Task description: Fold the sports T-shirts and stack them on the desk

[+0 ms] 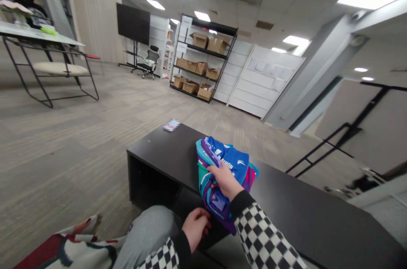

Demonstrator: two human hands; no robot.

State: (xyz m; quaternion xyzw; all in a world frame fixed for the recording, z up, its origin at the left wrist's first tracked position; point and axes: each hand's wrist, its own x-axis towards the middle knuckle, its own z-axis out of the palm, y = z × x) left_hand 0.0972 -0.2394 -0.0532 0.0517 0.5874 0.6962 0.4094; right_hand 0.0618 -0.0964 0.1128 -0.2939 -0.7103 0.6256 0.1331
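A stack of folded sports jerseys (227, 156) in blue, teal and purple lies on the dark low table (159, 150). White lettering shows on the blue top one, and a pink and a green edge stick out lower down. My right hand (226, 180) is closed on the folded near-left edge of the stack, thumb on top and fingers tucked between the layers. Just below the front edge of the table, my left hand (196, 227) has its fingers curled in, apart from the stack, with nothing visible in them. Purple cloth hangs over the table edge between my hands.
A small printed card, blurred (171, 125), lies at the table's far left corner. My knee (152, 231) is close to the open shelf under the tabletop. Farther off stand a rack with cardboard boxes (200, 67), a chair (60, 69) and a board on a stand (365, 124).
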